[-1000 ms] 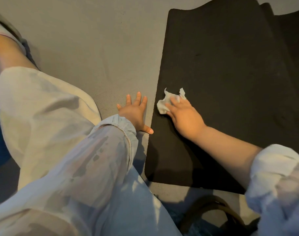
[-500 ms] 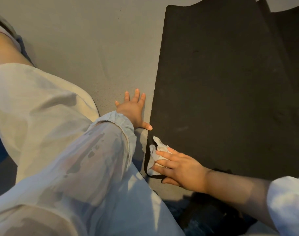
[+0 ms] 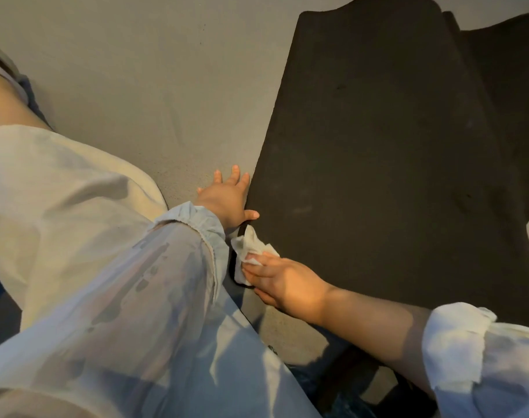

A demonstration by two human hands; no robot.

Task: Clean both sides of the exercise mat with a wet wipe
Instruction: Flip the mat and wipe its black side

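A black exercise mat [image 3: 377,146] lies flat on the grey floor and fills the right half of the view. My right hand [image 3: 284,285] sits at the mat's near left corner with its fingers curled over a crumpled white wet wipe [image 3: 251,251], which it presses on the mat's left edge. My left hand [image 3: 227,200] rests flat on the floor beside that edge, fingers spread and thumb touching the mat.
Grey carpeted floor [image 3: 154,86] stretches left of the mat. My bent leg in light trousers [image 3: 61,191] lies at the left. A second dark mat piece [image 3: 510,70] overlaps at the far right. A dark strap or bag [image 3: 347,381] lies near the bottom.
My right hand dragged the wipe from the mat's middle left edge down to the near left corner, then a little back up along the edge. My left hand stayed planted on the floor.
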